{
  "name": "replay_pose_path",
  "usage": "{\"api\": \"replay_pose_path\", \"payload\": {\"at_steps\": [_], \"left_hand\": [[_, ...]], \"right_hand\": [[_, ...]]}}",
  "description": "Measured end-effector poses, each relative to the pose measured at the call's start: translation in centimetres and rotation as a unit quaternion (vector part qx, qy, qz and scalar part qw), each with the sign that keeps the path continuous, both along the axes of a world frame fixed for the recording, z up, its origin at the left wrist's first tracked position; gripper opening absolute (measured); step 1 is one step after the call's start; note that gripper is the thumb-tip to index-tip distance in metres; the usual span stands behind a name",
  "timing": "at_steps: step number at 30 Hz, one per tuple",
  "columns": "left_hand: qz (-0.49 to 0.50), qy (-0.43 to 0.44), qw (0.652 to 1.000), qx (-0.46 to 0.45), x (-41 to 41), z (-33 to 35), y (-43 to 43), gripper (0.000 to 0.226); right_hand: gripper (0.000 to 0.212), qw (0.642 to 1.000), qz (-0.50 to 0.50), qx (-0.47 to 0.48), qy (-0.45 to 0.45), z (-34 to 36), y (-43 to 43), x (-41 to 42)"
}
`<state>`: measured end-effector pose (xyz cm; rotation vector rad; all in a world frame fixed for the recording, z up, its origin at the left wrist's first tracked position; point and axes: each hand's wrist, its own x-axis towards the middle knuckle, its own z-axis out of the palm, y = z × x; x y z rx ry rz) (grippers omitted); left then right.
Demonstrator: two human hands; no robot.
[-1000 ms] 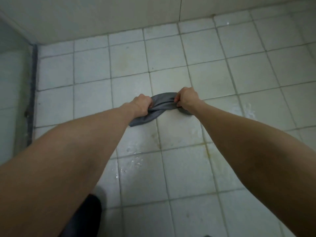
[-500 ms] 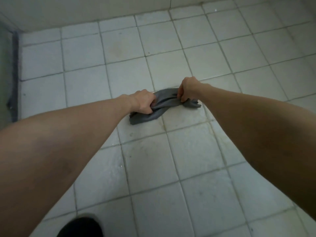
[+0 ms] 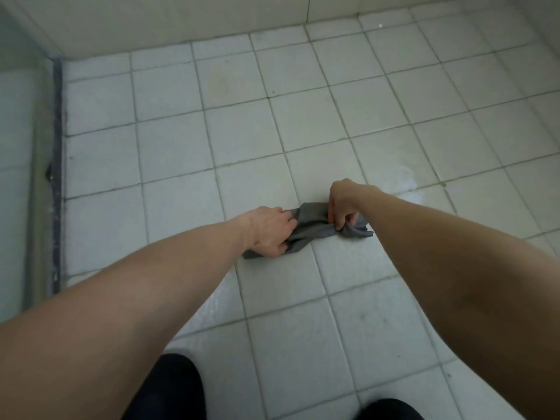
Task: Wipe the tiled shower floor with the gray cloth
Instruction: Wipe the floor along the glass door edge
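A gray cloth (image 3: pixel 312 227) lies bunched in a loose twist on the white tiled shower floor (image 3: pixel 212 140), near the middle of the view. My left hand (image 3: pixel 268 231) grips its near-left end, fingers curled over the fabric. Fingers of my right hand (image 3: pixel 342 204) pinch the far-right end from above. A small corner of the cloth sticks out to the right of that hand. Both forearms reach in from the bottom corners.
A glass shower panel (image 3: pixel 21 165) with a dark seal strip (image 3: pixel 57 177) runs along the left. The tiled back wall (image 3: pixel 181 16) meets the floor at the top. A wet patch (image 3: pixel 406 180) shines right of the cloth. My dark-clad knees (image 3: pixel 169 389) show at the bottom edge.
The twisted cloth, first stretched between both hands above the floor, has come down onto the tiles and gone slack. Both hands keep their hold, now closer together.
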<state>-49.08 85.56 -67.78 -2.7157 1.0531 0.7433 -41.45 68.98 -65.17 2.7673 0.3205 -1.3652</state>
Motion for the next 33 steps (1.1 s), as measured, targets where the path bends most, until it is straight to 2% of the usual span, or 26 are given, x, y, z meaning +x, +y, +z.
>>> {"api": "replay_pose_path", "payload": {"at_steps": [3, 5, 10, 14, 18, 25, 33], "left_hand": [[-0.035, 0.001, 0.999, 0.008, -0.5, -0.2, 0.7, 0.038], [-0.01, 0.011, 1.0, 0.003, 0.1, -0.3, 1.3, 0.036], [0.175, -0.032, 0.984, -0.017, 4.2, -0.1, 5.6, 0.036], [0.325, -0.053, 0.942, -0.066, 8.1, 0.3, 9.7, 0.028], [0.427, -0.063, 0.896, -0.104, 12.7, 0.4, 13.5, 0.025], [0.494, -0.151, 0.843, -0.153, 21.5, 0.4, 19.9, 0.029], [0.53, -0.192, 0.804, -0.192, 27.5, 0.2, 24.4, 0.033]], "right_hand": [[0.033, 1.0, -0.006, 0.014, -0.009, 0.1, 0.4, 0.1], [0.036, 0.998, -0.037, 0.044, -0.032, 0.1, 0.8, 0.6], [0.03, 0.973, -0.14, 0.135, -0.124, -0.5, 4.3, 2.6], [0.026, 0.951, -0.18, 0.198, -0.157, -1.4, 8.5, 5.2], [0.027, 0.931, -0.194, 0.235, -0.203, -2.1, 11.9, 9.2], [0.028, 0.902, -0.147, 0.271, -0.302, -3.8, 18.7, 16.3], [0.035, 0.898, -0.113, 0.223, -0.363, -4.2, 24.6, 22.4]]}}
